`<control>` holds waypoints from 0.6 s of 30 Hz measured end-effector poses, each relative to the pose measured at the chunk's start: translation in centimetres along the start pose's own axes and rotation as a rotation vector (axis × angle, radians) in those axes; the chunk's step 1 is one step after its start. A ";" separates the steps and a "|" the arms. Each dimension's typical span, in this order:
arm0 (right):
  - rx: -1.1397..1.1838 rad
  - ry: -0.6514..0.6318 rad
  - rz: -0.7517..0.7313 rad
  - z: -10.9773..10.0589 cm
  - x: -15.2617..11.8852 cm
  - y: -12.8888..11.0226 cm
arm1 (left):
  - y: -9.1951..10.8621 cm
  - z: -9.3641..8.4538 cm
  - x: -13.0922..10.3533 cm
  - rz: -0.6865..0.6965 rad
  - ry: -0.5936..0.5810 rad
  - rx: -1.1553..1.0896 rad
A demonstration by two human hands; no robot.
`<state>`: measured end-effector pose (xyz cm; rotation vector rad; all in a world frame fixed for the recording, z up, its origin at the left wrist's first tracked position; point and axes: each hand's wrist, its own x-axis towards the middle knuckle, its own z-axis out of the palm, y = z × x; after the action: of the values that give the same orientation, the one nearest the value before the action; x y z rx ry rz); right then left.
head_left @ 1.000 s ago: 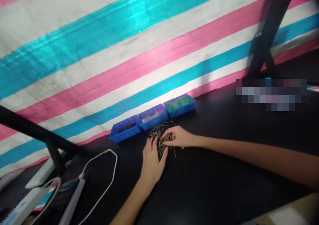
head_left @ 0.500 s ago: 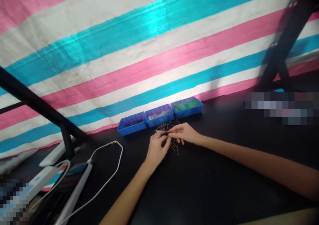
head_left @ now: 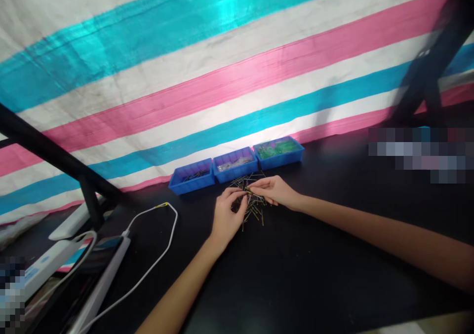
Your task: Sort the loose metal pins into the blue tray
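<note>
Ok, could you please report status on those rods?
Left hand, right hand close together at thin rods; hold unclear. Rods loosely heaped before three blue bins. Hands partly hide heap.

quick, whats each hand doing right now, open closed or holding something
Left hand: curled at the pins; grip on one cannot be told.
Right hand: fingertips close together over them; any hold is too small to tell.

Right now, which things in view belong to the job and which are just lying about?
Job, by the look of it:
left hand and right hand, fingers at the pile
pile of thin rods
three blue bins behind it, probably

Lying about, likely:
white cable
white power strip
</note>
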<state>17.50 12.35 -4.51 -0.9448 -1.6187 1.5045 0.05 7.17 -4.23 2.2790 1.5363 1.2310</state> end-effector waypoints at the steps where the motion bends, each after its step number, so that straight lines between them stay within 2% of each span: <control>1: 0.006 -0.002 0.003 0.0 0.0 0.0 | 0.1 0.0 0.0 0.004 -0.004 -0.005; 10: 0.068 -0.001 -0.030 0.1 0.3 0.2 | 0.0 0.0 -0.1 -0.016 -0.073 0.035; 18: 0.105 -0.147 -0.059 -0.3 0.2 -0.1 | -0.1 -0.4 0.1 -0.049 0.046 -0.126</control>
<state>17.68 12.65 -4.43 -0.7374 -1.6373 1.6341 -0.28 7.17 -3.94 2.1370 1.4744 1.3361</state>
